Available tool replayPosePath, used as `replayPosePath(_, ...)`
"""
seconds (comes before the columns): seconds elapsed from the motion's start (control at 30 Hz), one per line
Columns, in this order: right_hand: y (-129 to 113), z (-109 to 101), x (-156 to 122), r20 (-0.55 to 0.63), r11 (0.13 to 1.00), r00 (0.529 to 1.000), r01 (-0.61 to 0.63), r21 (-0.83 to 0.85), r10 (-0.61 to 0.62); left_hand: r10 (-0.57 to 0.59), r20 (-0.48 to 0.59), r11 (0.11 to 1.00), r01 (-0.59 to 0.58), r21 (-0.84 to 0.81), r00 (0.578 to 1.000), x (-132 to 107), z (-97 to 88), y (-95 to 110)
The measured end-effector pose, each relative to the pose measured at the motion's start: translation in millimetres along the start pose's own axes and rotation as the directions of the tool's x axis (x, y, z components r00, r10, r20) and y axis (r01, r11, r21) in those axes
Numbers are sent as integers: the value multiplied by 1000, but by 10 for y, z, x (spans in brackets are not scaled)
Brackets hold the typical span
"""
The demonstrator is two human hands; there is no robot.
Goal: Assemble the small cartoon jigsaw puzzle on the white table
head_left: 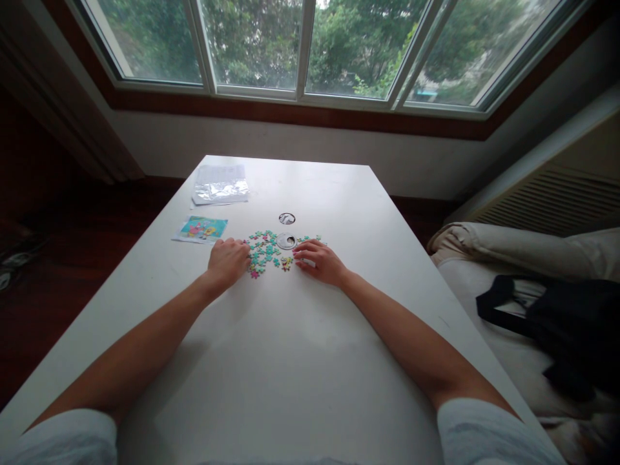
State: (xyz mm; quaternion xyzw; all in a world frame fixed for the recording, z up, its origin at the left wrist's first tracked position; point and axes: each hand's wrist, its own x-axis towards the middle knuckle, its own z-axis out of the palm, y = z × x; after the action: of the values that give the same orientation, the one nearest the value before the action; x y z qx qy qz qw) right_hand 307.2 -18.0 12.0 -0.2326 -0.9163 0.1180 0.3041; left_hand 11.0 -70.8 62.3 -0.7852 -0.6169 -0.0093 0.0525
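Small jigsaw puzzle pieces [265,252], mostly turquoise with some pink and yellow, lie loose on the white table [285,349]. My left hand [229,261] rests at the left edge of the pile with its fingers curled in; whatever is in them is hidden. On the other side, my right hand [320,259] lies with fingers reaching out and slightly apart, the tips beside a yellowish cluster of pieces [287,263]. More turquoise pieces show just beyond its knuckles. Between the hands sits a round disc-like fitting [286,241] in the tabletop, pieces around it.
A colourful picture sheet [203,228] lies left of the pieces. Behind it is a clear plastic sleeve with papers [221,185]. A round opening [287,218] shows past the disc. Dark cloth [571,323] lies on the beige seat [465,278] at right.
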Motion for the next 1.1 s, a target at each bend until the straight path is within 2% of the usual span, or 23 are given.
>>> replayPosePath(0.23,13,8,-5,-14,1000,1000,9,6,-9,-18,52,999,16,38,998,9,11,-24)
replayPosePath(0.53,-7,3,9,-12,1000,1000,7,12,-7,-39,3,996,40,-85,999,59,41,-35)
replayPosePath(0.63,3,12,2,-10,1000,1000,6,10,-6,-57,-8,986,55,-157,998,76,70,-30)
replayPosePath(0.77,0,14,-3,-3,1000,1000,5,13,-5,-103,-7,931,94,-354,995,88,72,-7)
replayPosePath(0.97,-60,12,25,1,1000,1000,14,11,-14,-79,22,767,75,-637,997,19,37,215)
replayPosePath(1.03,-71,14,29,2,1000,1000,16,13,-16,-44,6,752,38,-658,999,-29,63,325)
replayPosePath(1.1,-70,13,27,-1,1000,1000,15,13,-15,9,-8,774,-12,-633,1000,-83,100,436)
